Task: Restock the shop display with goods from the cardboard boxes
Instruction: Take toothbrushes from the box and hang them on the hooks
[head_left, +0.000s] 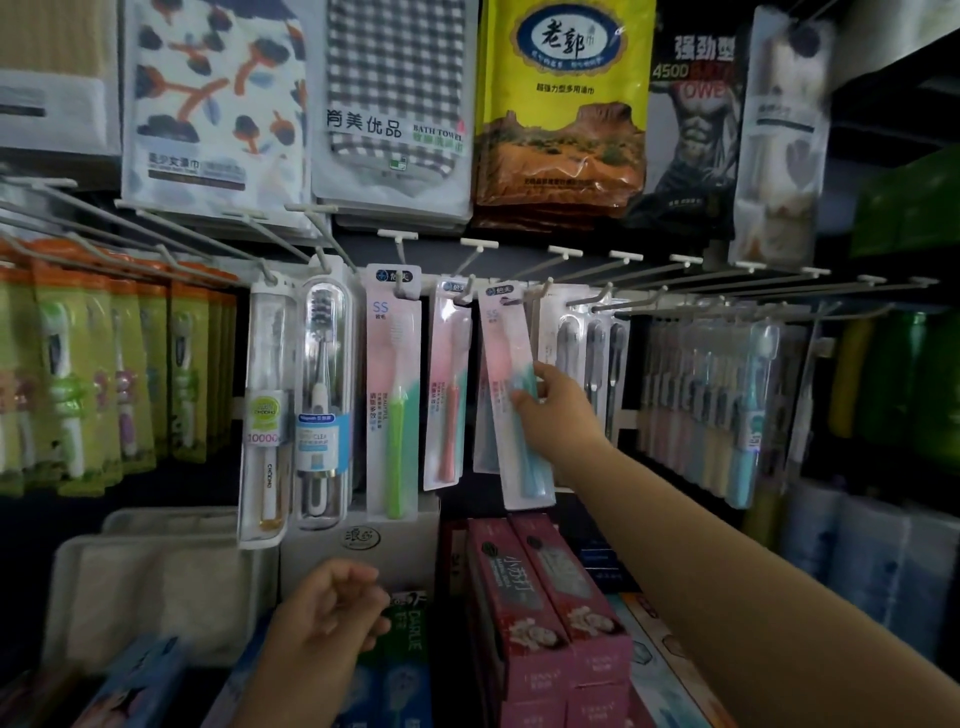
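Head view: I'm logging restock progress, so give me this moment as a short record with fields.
place: shop wall of hooks hung with toothbrush packs
right hand: grips a pink and teal toothbrush pack, tilted, its top at a hook
left hand: low, fingers loosely curled, holds nothing
neighbours: green toothbrush pack hangs to the left
below: pink toothpaste boxes
above: bath towel packs

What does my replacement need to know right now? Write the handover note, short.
Right hand: pinches the blue toothbrush pack, which hangs tilted with its top at the peg hook; whether it is seated there cannot be told.
Left hand: loosely curled, holds nothing, low over the toothpaste boxes.
Done: green toothbrush pack and pink toothbrush pack hang on neighbouring hooks.
Left: seat the pack, let go, fetch more. No cardboard boxes in view.
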